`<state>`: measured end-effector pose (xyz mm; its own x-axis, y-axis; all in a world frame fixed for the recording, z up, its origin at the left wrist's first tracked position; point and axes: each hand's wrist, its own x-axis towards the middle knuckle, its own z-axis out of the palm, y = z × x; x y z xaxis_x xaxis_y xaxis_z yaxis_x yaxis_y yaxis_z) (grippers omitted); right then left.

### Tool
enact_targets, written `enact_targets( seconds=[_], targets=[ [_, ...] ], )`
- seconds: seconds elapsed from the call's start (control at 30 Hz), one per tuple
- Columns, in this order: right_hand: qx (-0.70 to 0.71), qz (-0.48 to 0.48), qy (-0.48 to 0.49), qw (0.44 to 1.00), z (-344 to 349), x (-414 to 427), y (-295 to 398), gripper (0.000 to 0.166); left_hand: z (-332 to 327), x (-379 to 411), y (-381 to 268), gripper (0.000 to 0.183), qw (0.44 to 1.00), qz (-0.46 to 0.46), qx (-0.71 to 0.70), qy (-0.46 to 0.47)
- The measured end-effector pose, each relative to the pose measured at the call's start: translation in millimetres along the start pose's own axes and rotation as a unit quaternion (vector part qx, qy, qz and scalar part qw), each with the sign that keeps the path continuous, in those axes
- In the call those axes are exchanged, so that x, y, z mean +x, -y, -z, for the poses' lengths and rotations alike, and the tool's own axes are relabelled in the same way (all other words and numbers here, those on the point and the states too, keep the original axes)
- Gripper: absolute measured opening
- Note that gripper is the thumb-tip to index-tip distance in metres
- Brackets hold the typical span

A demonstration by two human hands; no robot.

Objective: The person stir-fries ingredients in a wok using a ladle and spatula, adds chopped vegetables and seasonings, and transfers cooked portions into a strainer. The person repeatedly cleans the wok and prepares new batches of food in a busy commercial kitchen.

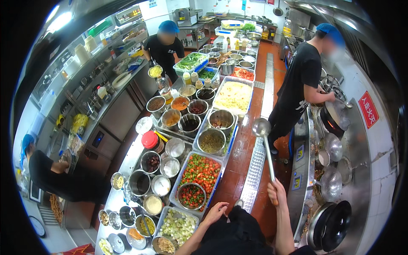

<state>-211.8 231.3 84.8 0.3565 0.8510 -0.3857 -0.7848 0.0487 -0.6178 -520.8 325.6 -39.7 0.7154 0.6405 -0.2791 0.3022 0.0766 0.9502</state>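
Note:
My right hand (276,193) grips the wooden-ended handle of a long steel ladle (262,128), whose bowl is raised over the aisle floor. Held low before my body, my left hand (217,211) has nothing visible in it, and its fingers are loosely bent. It is nearest the plastic tub of chopped red and green chillies (200,170), in which a steel bowl of chillies (191,197) sits. Below that stands a tub of chopped leek pieces (178,223). Steel pots of white powder (170,167) and cream-coloured seasoning (153,204) stand on the counter to the left.
On my right runs a stove with woks (334,226) and perforated strainers (333,184). A person in black (296,70) works over a flaming wok (333,116). Two other people (164,47) are beyond the counter. A grated drain (255,172) crosses the wet-looking tiled floor.

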Motion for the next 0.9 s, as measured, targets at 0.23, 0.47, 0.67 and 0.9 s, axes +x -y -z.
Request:
enact_targets(
  seconds=[0.23,0.47,0.67,0.9],
  targets=[
    [-0.322,0.042,0.059,0.944,-79,272,34,0.012,36,-16,-3,0.028,0.982,0.019,-0.055,-0.178],
    [-0.401,0.007,0.040,0.915,-86,331,-4,0.010,37,-58,-7,0.025,0.904,0.084,-0.183,-0.378],
    [0.063,-0.181,0.100,0.976,-25,337,31,0.013,15,-70,-5,0.024,0.863,0.134,-0.204,-0.441],
    [-0.043,-0.129,0.077,0.988,-17,333,15,0.013,29,-40,-18,0.024,0.885,0.106,-0.204,-0.405]
  ],
)
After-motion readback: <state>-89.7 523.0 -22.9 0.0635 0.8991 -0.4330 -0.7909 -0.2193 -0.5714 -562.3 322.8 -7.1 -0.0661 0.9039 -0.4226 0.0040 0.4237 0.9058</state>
